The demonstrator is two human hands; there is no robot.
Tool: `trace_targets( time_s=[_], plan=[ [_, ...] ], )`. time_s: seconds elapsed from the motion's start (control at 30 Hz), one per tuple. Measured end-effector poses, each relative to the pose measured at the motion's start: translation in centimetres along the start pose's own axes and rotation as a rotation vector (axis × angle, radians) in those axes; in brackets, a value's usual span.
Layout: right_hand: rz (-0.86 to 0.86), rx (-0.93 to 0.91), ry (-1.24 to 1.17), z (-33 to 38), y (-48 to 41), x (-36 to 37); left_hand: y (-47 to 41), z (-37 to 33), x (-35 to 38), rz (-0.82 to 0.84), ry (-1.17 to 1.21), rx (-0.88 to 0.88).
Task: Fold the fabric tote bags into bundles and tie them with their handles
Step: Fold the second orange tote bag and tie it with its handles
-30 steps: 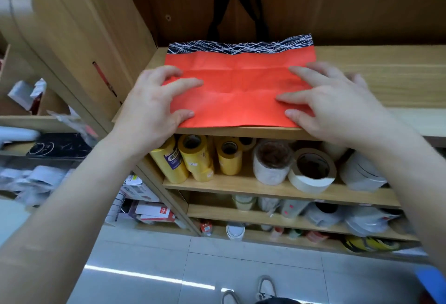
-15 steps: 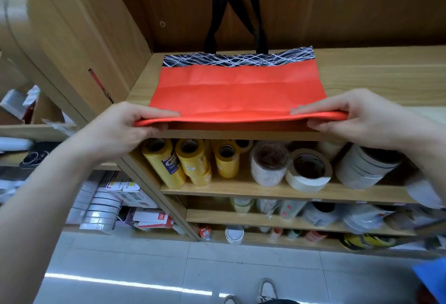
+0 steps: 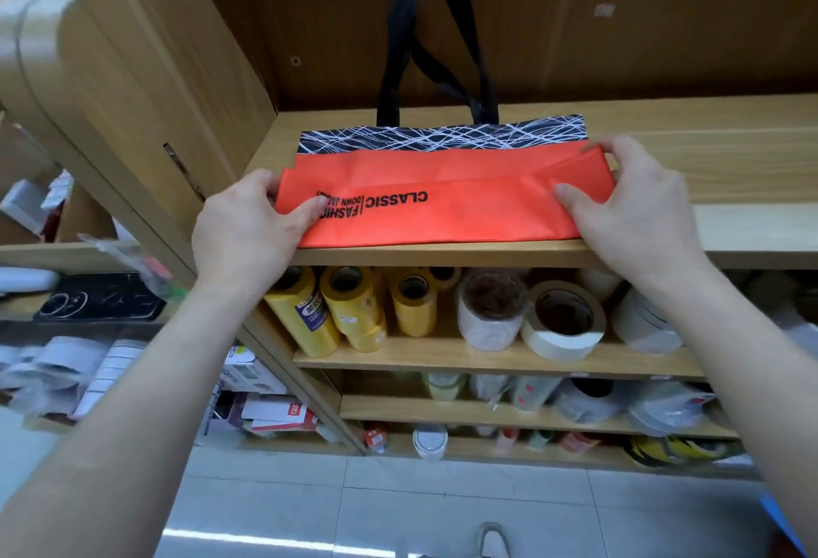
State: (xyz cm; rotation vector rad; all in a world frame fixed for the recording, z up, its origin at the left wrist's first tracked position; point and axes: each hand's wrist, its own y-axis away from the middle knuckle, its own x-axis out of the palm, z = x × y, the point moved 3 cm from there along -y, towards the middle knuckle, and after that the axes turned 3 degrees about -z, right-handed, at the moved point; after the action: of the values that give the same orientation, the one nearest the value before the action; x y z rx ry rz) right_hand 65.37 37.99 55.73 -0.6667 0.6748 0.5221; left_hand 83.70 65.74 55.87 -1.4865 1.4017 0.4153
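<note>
Head view shows an orange fabric tote bag (image 3: pixel 442 221) lying flat on the top board of a wooden shelf (image 3: pixel 717 167), close to its front edge. The bag's near part is doubled over toward the far side, so its black print reads upside down and the lifted flap nearly reaches the black band with white scribbled lines (image 3: pixel 442 136) along the bag's mouth.

The left hand (image 3: pixel 248 238) grips the left end of the flap, thumb pressed on top by the print and fingers curled round the edge behind. The right hand (image 3: pixel 637 212) pinches the right end the same way, thumb on the orange cloth and fingertips hooked over the raised far corner. That corner stands off the bag; the flap is not pressed flat.

The folded strip's long axis runs left to right, parallel to the shelf front, with one hand at each end, so neither is nearer. The black strap handles (image 3: pixel 398 48) rise from the band's middle and lean on the back panel, beyond the fold and away from both hands. Any further fold would likely go away from the person, toward those handles.

Yellow tape rolls (image 3: pixel 345 314) sit on the board below.
</note>
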Motion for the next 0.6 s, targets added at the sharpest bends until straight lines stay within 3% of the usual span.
trace_targets(
  time_s=[0.13,0.2,0.27,0.33,0.4,0.5,0.6],
  plan=[
    [-0.031,-0.054,0.080,-0.1,0.0,0.4,-0.2,0.0,0.2,-0.049,-0.021,0.072],
    [-0.030,-0.037,0.106,-0.3,0.0,0.5,-0.3,-0.4,0.4,-0.059,0.013,0.330],
    [-0.051,-0.088,0.160,-0.2,0.0,0.4,-0.1,-0.6,1.1,0.068,0.039,0.584],
    [-0.025,-0.247,0.285,0.5,0.0,0.4,0.2,-0.4,1.5,0.306,0.131,0.554],
    [0.132,-0.427,0.325,1.3,0.0,0.8,0.7,-0.3,1.4,0.445,0.093,0.527],
    [0.518,-0.498,0.407,2.4,0.9,1.5,1.2,-0.1,0.5,0.478,0.001,0.588],
    [0.602,-0.474,0.425,2.3,0.5,0.5,1.1,0.4,-0.7,0.430,0.143,0.473]
  ],
)
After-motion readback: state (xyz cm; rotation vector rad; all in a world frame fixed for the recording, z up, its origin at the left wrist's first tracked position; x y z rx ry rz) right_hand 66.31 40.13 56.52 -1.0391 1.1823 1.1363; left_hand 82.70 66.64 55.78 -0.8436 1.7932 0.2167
